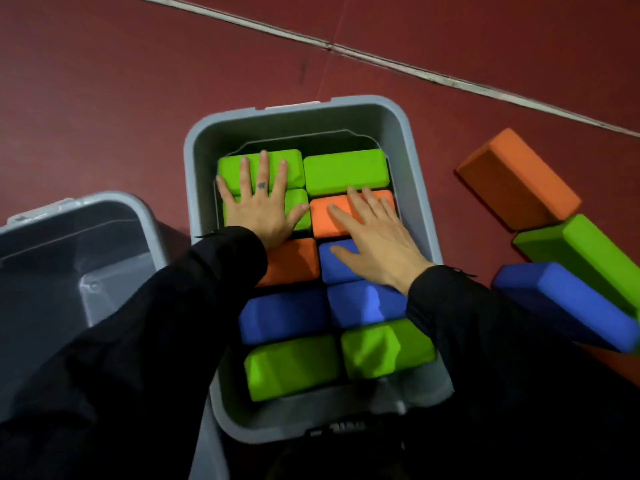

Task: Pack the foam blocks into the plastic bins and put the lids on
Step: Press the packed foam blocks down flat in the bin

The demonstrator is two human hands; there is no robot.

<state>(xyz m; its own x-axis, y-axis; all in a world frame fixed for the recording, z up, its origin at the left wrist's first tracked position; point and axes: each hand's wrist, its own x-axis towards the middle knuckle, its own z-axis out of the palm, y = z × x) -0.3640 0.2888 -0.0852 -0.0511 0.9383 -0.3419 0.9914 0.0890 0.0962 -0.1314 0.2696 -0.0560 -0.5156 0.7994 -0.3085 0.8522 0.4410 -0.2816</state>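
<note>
Two bare hands pressing flat on a layer of foam blocks inside a grey rectangular plastic bin (194, 157) set on a dark red floor (104, 81). Left hand (258, 206), fingers straight and spread, grasping nothing, palm down across two bright green foam blocks (294, 166) at the bin's far left. Right hand (372, 237), likewise flat and unclenched, lying over an orange foam block (322, 220) and a blue foam block (334, 268) just nearer. Far right corner filled by another green foam block (346, 171); nearer rows filled with a second orange block (298, 261), two more blue blocks (284, 313) and two green blocks (294, 367), two abreast and touching.

Step in hand, by the look of it: seating and levelling this layer so that it sits below the rim. Packing seemingly only part done: three loose blocks lying on the floor to the right of the bin, a burnt-orange foam block (516, 178), a green foam block (581, 258) and a blue foam block (564, 303), leaning one against another. A second grey plastic bin (114, 206) open to the left, no blocks visible in the part shown.

Next move likely calling for lifting both palms, reaching right for a loose block, and choosing between a second layer here and the open bin. No lid plainly identifiable in view, so lids to be found before closing.
</note>
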